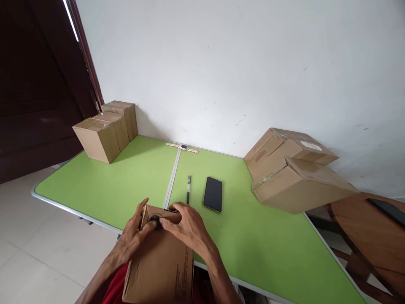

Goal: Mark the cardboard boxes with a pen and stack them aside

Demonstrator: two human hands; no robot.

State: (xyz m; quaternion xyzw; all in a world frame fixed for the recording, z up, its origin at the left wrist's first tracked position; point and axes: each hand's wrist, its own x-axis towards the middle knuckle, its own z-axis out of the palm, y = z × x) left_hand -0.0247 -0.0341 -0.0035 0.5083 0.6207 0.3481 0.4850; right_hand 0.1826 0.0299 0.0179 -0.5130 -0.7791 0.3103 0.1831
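A printed cardboard box point(161, 266) is tilted against the near edge of the green table, its far end resting over the tabletop. My left hand point(131, 238) wraps the left corner of that end, its thumb pressing a small black round piece point(155, 219) whose kind I cannot make out. From the other side, my right hand point(188, 228) curls over the box's right corner, and its thumb touches the same black piece. Just beyond the box lies a black-and-white pen point(189, 188). A smartphone point(213, 194) with a dark screen lies to the right of the pen.
Several cardboard boxes point(101, 137) stand at the table's back left. More boxes point(294, 177) lean at the right by the wall. A watch with a pink strap point(183, 147) lies at the back of the green table point(234, 236). A wooden table point(367, 232) adjoins at right.
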